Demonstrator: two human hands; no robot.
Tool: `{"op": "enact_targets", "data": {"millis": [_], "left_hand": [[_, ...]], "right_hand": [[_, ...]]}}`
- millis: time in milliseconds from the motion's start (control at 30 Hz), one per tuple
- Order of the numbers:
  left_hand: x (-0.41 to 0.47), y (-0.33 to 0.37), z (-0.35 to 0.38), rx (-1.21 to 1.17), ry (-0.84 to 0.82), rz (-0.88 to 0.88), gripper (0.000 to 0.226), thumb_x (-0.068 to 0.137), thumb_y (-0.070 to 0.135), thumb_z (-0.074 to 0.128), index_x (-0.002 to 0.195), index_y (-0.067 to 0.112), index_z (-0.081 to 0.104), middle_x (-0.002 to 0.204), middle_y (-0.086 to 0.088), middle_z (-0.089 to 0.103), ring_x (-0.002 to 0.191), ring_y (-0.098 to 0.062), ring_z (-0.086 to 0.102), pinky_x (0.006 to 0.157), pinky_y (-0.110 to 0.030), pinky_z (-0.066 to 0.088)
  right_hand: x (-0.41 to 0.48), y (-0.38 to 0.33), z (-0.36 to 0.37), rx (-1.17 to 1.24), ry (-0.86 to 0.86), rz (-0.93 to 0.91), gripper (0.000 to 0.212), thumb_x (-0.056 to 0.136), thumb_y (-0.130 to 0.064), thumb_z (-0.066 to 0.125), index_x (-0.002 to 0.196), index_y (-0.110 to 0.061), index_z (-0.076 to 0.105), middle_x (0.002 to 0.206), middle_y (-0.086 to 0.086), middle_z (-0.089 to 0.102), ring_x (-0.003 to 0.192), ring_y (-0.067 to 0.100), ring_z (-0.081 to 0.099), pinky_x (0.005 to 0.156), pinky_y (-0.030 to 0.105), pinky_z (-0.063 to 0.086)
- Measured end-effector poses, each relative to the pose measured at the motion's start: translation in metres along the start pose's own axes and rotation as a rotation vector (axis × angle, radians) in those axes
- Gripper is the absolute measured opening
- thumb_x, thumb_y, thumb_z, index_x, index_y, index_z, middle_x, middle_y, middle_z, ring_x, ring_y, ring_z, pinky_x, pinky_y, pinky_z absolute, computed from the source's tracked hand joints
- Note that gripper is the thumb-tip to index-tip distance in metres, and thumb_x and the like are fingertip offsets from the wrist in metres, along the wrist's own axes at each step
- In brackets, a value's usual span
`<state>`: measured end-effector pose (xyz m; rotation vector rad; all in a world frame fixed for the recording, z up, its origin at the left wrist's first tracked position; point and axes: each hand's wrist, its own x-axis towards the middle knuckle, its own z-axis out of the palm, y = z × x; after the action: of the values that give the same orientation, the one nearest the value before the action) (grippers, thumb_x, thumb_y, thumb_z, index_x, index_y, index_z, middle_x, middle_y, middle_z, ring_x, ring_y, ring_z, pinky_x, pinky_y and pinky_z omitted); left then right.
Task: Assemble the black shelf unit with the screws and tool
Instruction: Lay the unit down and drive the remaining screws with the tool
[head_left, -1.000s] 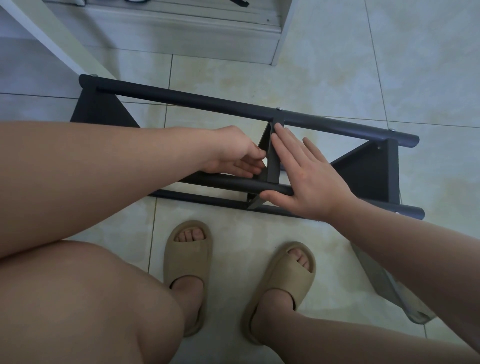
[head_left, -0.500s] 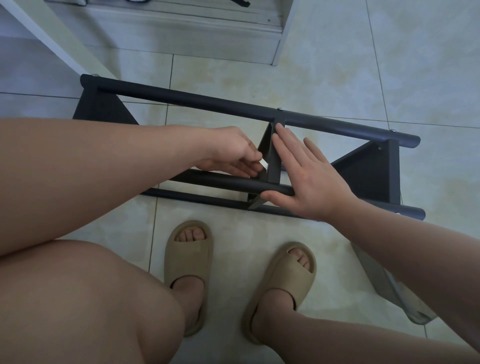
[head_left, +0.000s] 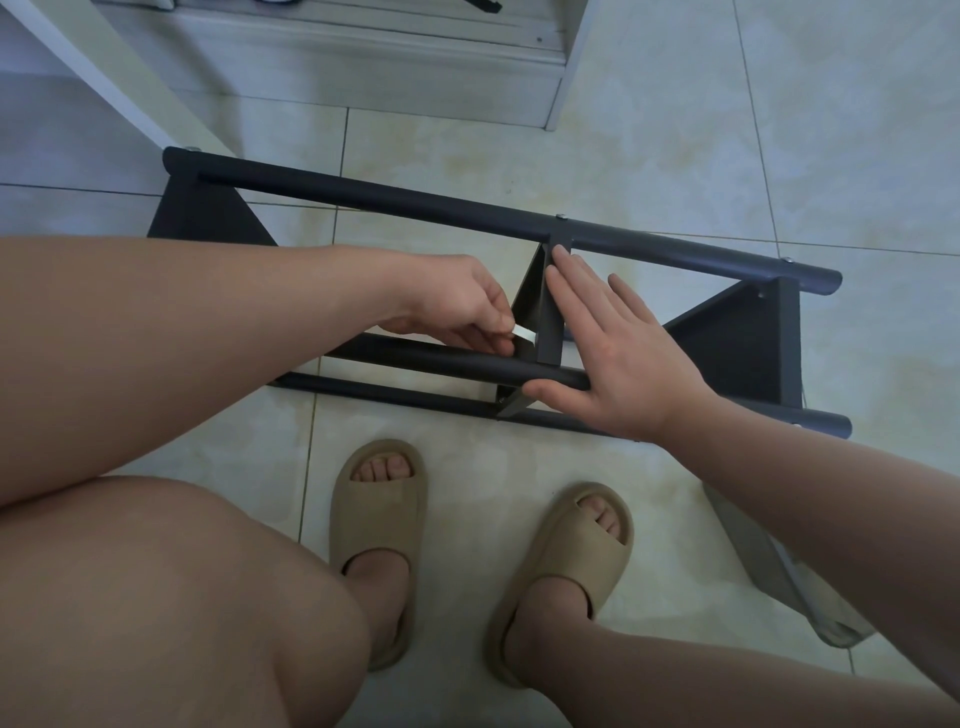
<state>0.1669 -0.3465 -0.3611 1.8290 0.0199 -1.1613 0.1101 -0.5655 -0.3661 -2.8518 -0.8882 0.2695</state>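
We judge a screw goes into the middle panel: left hand pinches a silvery tool, right hand braces with straight fingers; next, turn squarely.

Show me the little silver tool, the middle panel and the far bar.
tool (head_left: 523, 333), head view: on its bright exposed end.
middle panel (head_left: 549, 340), head view: on its narrow near edge, low down.
far bar (head_left: 389, 201), head view: on its left half.
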Motion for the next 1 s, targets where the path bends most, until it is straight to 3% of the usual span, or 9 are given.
{"op": "enact_targets", "data": {"millis": [167,267,433,667,833,933,1000], "left_hand": [[-0.001,0.001,0.001,0.107,-0.006,0.009,0.016,0.100,0.010,0.058,0.088,0.012,0.068,0.088,-0.004,0.077,0.077,-0.010,0.071,0.078,-0.027,0.055],[-0.003,0.001,0.001,0.169,-0.005,0.013,0.018,0.099,0.010,0.060,0.085,0.014,0.070,0.082,0.000,0.074,0.075,-0.010,0.066,0.071,-0.024,0.050],[-0.006,0.000,0.003,0.275,-0.019,0.008,0.018,0.096,0.014,0.064,0.081,0.020,0.071,0.074,0.005,0.067,0.080,-0.014,0.060,0.083,-0.032,0.047],[-0.008,0.004,0.005,0.290,0.011,-0.019,0.017,0.096,0.017,0.065,0.080,0.021,0.071,0.077,0.003,0.070,0.078,-0.015,0.061,0.075,-0.029,0.046],[-0.022,0.013,0.003,0.470,0.057,-0.095,0.016,0.097,0.016,0.056,0.097,0.011,0.072,0.081,-0.002,0.078,0.085,-0.017,0.071,0.083,-0.034,0.052],[-0.035,0.017,0.002,0.566,0.048,-0.164,0.020,0.102,0.015,0.050,0.102,0.008,0.069,0.091,-0.004,0.078,0.084,-0.017,0.076,0.086,-0.034,0.057],[-0.042,0.018,0.007,0.599,0.054,-0.179,0.022,0.102,0.014,0.047,0.102,0.007,0.067,0.095,-0.004,0.077,0.084,-0.019,0.076,0.088,-0.033,0.056]], "right_hand": [[0.000,0.000,-0.001,-0.017,-0.013,0.004,0.105,0.089,-0.079,0.031,0.161,-0.004,0.013,0.170,0.007,0.000,0.157,0.019,0.002,0.127,0.046,0.012],[0.000,0.000,-0.002,-0.024,-0.026,0.004,0.105,0.089,-0.079,0.030,0.161,-0.005,0.011,0.170,0.006,-0.003,0.157,0.018,0.000,0.127,0.046,0.010],[0.000,0.000,-0.002,-0.008,-0.035,0.006,0.105,0.090,-0.077,0.036,0.161,-0.005,0.010,0.170,0.006,-0.003,0.157,0.018,-0.001,0.127,0.046,0.009],[0.001,0.002,0.000,0.017,-0.029,0.007,0.106,0.088,-0.079,0.032,0.161,-0.006,0.012,0.170,0.005,-0.001,0.157,0.017,0.001,0.127,0.046,0.009],[0.006,0.008,-0.008,0.128,-0.127,0.053,0.111,0.081,-0.087,0.033,0.163,-0.021,-0.003,0.168,-0.010,-0.017,0.156,0.010,-0.008,0.127,0.047,0.003],[0.002,0.008,-0.016,0.252,-0.222,0.132,0.117,0.072,-0.091,0.041,0.161,-0.032,-0.008,0.163,-0.020,-0.024,0.156,0.019,0.009,0.126,0.042,0.014],[-0.006,0.008,-0.021,0.327,-0.288,0.205,0.114,0.077,-0.081,0.056,0.161,-0.035,-0.006,0.167,-0.020,-0.011,0.152,0.022,0.023,0.121,0.037,0.025]]}}
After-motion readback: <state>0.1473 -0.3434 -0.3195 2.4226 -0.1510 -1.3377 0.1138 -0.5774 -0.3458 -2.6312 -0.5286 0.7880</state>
